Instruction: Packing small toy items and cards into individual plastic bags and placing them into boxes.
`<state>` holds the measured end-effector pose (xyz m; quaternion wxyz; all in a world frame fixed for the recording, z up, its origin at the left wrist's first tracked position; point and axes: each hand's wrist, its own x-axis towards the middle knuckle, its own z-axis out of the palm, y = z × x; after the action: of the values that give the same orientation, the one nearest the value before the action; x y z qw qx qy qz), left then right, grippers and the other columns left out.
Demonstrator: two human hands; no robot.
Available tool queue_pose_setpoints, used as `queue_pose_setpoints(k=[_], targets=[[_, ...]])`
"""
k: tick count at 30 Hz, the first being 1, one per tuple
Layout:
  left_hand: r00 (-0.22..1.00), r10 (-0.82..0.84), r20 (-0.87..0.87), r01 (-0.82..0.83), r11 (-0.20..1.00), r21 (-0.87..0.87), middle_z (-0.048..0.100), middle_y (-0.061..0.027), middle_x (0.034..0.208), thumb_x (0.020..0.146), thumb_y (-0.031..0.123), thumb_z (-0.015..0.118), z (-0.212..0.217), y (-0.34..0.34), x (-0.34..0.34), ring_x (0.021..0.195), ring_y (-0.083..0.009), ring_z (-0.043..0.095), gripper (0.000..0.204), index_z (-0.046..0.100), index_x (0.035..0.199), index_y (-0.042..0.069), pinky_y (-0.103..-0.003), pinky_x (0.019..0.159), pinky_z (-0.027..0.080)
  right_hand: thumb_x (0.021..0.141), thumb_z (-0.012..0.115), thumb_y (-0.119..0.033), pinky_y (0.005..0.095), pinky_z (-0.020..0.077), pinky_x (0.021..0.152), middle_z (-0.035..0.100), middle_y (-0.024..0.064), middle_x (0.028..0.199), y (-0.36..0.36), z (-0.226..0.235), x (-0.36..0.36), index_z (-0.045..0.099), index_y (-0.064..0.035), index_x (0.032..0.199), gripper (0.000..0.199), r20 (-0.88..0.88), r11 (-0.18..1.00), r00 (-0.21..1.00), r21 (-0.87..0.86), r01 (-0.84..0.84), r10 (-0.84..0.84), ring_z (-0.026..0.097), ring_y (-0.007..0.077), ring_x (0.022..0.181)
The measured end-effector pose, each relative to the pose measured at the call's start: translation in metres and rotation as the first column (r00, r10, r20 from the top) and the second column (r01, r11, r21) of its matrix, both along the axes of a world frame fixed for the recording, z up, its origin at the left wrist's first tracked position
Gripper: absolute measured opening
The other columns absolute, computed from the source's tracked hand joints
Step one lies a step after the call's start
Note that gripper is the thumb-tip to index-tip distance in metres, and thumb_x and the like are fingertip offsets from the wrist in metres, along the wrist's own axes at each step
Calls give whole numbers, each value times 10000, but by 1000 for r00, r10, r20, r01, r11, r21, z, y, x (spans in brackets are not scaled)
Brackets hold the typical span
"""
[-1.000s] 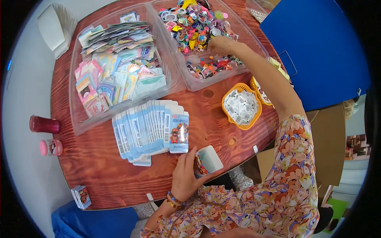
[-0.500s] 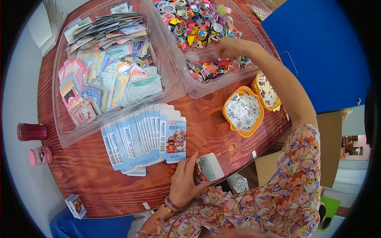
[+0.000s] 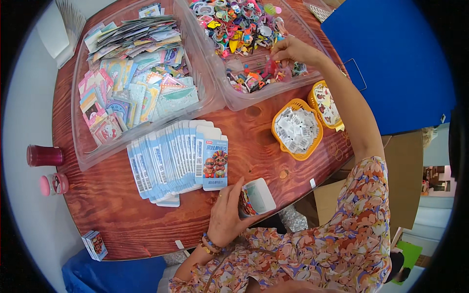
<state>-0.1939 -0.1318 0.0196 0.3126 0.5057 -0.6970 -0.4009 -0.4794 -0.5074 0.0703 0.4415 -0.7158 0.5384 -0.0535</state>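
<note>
Box [image 3: 256, 198], small, open-ended, held in left hand [image 3: 225, 215] fingers near desk [image 3: 264, 146] edge; right hand [image 3: 288, 49] fingers pinching trinket in clear bin [image 3: 254, 100]: best lift one piece cleanly, box mouth upward.

We find little free room on the table [image 3: 117, 219]. Two clear bins [image 3: 215, 100] fill its far half, touching each other, and our right arm [image 3: 351, 112] crosses above the right bin's near wall. A fan of flat cartons [image 3: 178, 158] lies just before the left bin. Bare wood shows between the cartons and the orange basket [image 3: 297, 129], and along the near left edge, past a small box [image 3: 94, 244]. Two jars [image 3: 46, 168] stand at the left rim.
</note>
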Motion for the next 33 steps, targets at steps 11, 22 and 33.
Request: queue_pose_setpoints(k=[11,22,33], targets=[[994,97,55,-91,990,-106,553,-204,1138,721,351,864,2,12,4,1022,-366,584,910,424,1428,-16,-441,846,508,923,665,-130,217,478,462,669,22,719,24,12,-5,718,2,957,146,265,983,960,-135,128,-88,570,53,498],[984,156,85,-139,974,-177,555,-215,1185,733,363,859,7,9,5,1060,-372,589,887,435,1413,-17,-435,863,516,887,659,-128,241,434,448,654,11,686,36,29,3,720,-43,921,110,27,968,998,-241,66,-62,550,53,513],[998,37,57,-40,998,47,561,-196,1190,691,304,892,3,3,-4,1073,-357,591,920,426,1423,1,-429,895,510,743,728,-81,320,513,499,703,86,724,-4,-26,26,723,-10,872,147,-621,837,669,-38,-546,409,658,176,587]])
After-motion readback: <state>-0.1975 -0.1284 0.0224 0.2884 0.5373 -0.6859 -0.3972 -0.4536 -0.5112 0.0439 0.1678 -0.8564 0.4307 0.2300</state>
